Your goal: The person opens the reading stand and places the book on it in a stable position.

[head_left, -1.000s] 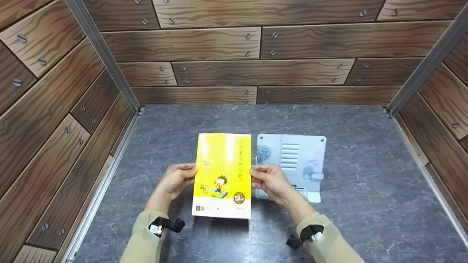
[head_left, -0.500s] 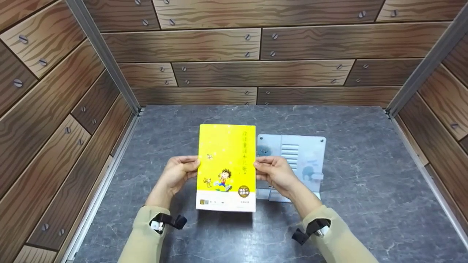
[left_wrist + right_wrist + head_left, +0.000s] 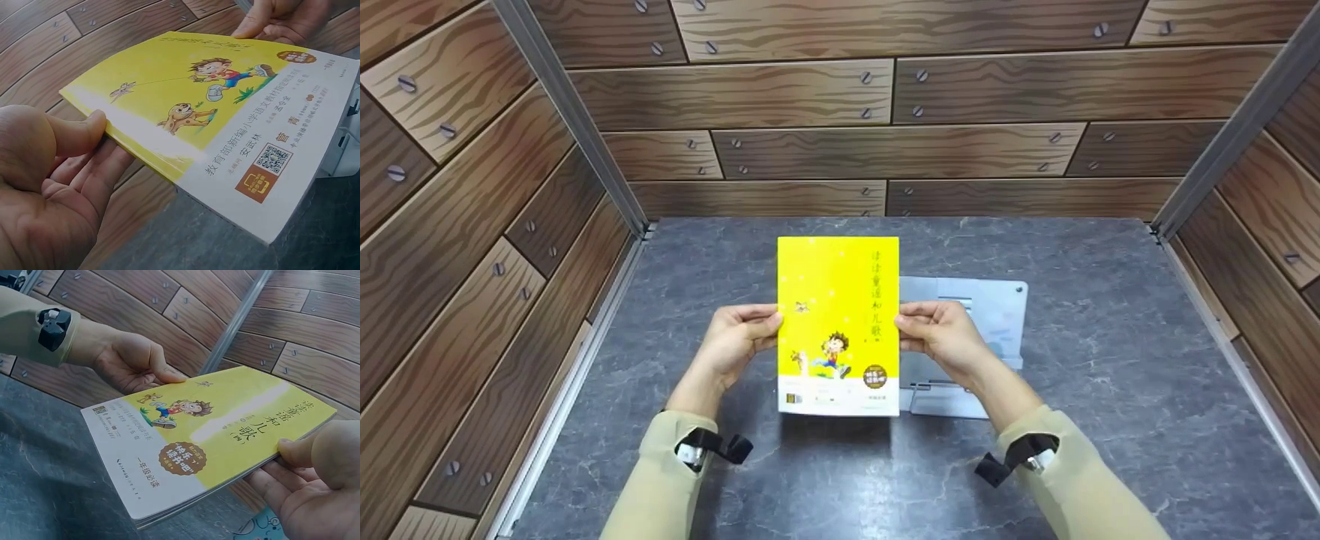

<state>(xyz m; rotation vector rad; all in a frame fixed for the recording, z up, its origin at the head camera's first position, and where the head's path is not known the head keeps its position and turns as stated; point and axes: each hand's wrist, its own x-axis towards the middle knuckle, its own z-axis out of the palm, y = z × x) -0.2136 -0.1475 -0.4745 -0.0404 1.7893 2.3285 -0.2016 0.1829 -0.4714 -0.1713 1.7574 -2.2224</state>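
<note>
A yellow and white book (image 3: 838, 300) with a cartoon boy on its cover is held up above the table, cover facing me. My left hand (image 3: 741, 341) pinches its left edge, thumb on the cover and fingers behind. On the opposite edge, my right hand (image 3: 941, 337) grips it the same way. Both grips show up close in the wrist views, where the thumb of the left hand (image 3: 62, 169) and of the right hand (image 3: 315, 478) press the cover. Behind the book and right hand lies a pale blue book stand (image 3: 997, 307), partly hidden by them.
The grey marbled table (image 3: 1110, 375) runs under everything. Wood-patterned walls (image 3: 990, 150) close it in at the back and both sides, with metal posts (image 3: 577, 112) at the corners.
Both hands have moved the book up and to the right in the head view, so it now covers the left part of the book stand. The stand has stayed in place.
</note>
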